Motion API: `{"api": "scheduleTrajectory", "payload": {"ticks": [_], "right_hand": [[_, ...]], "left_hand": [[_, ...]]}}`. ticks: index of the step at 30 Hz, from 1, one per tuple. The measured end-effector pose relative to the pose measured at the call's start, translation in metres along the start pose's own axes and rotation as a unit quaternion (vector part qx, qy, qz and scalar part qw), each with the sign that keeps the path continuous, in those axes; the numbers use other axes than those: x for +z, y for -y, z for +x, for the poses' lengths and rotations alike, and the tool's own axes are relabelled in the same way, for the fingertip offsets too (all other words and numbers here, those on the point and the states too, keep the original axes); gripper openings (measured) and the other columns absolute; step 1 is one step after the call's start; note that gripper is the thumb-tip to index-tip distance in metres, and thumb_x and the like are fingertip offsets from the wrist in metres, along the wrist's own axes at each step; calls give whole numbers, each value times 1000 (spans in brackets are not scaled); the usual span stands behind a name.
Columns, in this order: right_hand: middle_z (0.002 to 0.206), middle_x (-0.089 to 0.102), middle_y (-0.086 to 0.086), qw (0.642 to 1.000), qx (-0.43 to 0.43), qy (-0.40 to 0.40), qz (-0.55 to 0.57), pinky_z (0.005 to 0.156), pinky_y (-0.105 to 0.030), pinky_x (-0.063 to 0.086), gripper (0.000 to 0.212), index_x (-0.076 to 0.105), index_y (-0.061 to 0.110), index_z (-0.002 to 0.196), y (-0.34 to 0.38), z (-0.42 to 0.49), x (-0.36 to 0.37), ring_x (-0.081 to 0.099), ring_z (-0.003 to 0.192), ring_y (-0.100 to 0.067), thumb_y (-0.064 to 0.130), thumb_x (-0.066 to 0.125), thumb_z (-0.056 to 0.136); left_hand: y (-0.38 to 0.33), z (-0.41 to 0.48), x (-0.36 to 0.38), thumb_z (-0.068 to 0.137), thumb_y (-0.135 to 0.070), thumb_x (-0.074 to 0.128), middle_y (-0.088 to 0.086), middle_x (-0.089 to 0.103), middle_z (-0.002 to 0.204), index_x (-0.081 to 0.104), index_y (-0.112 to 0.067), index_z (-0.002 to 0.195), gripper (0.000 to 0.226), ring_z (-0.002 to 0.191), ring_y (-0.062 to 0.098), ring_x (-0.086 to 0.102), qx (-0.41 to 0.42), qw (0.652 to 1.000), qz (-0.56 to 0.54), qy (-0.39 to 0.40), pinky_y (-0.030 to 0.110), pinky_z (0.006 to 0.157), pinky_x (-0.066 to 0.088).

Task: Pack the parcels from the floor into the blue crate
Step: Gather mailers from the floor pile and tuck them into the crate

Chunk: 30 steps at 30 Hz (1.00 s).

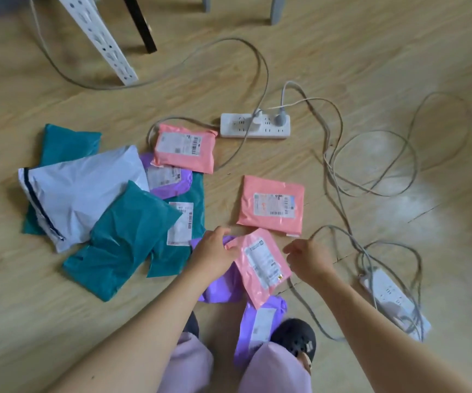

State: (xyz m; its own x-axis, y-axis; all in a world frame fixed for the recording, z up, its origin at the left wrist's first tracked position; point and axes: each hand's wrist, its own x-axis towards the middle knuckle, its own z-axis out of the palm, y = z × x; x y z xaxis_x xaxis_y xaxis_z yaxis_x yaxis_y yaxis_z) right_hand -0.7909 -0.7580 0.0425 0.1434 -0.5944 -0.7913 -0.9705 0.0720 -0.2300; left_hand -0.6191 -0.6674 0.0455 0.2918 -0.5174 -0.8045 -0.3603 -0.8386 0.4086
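Now pink parcel [260, 265]: one of three, pinched by left hand [215, 248]
Right hand [309, 258]: fingers apart
Purple parcels [169, 180]: three
Teal parcels [124, 242]: three

Soft daylight, floor glare, blurred edges

Label print [261, 263] unreadable; purple parcel [225, 288] half hidden under pink parcel [253, 292], left hand [215, 250]; lower power strip [393, 300] blurred.

Three pink parcels [185, 147] [271, 205] [260, 265], three purple parcels [169, 180] [220, 287] [260, 321], three teal parcels [70, 143] [124, 236] [189, 194], one white parcel [81, 194]
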Motion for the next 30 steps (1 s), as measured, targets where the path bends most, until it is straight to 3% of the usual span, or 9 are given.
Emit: {"api": "scheduleTrajectory", "payload": {"ticks": [2,7,12,14,17,20,25,28,30], "right_hand": [[110,67,-6,999,11,28,-16,60,-22,42,37,65,16,112,-16,24,20,56,85,-17,3,45,84],[128,57,-7,993,6,75,-94,90,-28,44,52,46,16,134,-55,81,62,56,111,-22,20,62,84],[130,53,-7,982,-36,83,-167,92,-31,45,67,38,14,135,-66,131,96,53,118,-23,42,66,81],[114,63,-5,988,-37,71,-131,85,-31,49,49,52,13,121,-66,147,104,59,107,-22,43,60,83],[67,61,4,994,-73,47,-71,62,-29,53,20,60,15,84,-67,164,106,59,62,-15,34,53,84],[62,49,5,991,-82,104,-9,35,-17,41,25,64,12,100,-63,168,96,45,47,-9,7,62,76],[57,52,-1,982,-104,158,-18,35,-15,34,24,53,19,69,-48,169,73,42,45,-10,-3,58,75],[58,52,-1,971,-132,198,-35,41,-16,34,28,52,24,67,-36,174,62,42,48,-11,-1,60,77],[58,51,0,965,-145,214,-48,42,-17,34,29,52,24,66,-27,176,55,42,49,-9,-2,61,77]], "left_hand": [[11,28,19,87,-30,57,7,46,135,46,-18,132,48,124,24,47,2,1000,20,0,33,104,37],[13,102,53,79,-25,64,5,51,130,51,-21,128,50,115,22,53,50,994,89,37,30,94,44],[5,164,79,76,-30,70,7,61,121,45,-19,136,66,102,25,62,32,951,285,119,33,85,51],[1,179,81,78,-32,71,8,61,122,48,-12,133,62,103,25,62,25,946,294,135,33,86,49],[-6,190,73,81,-30,70,5,62,122,55,-10,125,50,104,23,62,62,953,272,123,28,81,47],[-9,185,66,80,-24,72,4,54,131,50,-14,128,54,116,22,54,89,958,254,102,27,93,43],[-9,182,52,64,-13,83,0,53,126,48,-19,126,72,111,18,53,146,959,225,85,29,96,45],[-17,181,39,65,-12,83,-2,58,107,57,-19,109,52,90,14,54,163,945,255,119,21,71,45],[-21,178,34,65,-16,84,-2,58,113,60,-18,111,52,93,13,54,166,936,281,130,19,66,42]]}}
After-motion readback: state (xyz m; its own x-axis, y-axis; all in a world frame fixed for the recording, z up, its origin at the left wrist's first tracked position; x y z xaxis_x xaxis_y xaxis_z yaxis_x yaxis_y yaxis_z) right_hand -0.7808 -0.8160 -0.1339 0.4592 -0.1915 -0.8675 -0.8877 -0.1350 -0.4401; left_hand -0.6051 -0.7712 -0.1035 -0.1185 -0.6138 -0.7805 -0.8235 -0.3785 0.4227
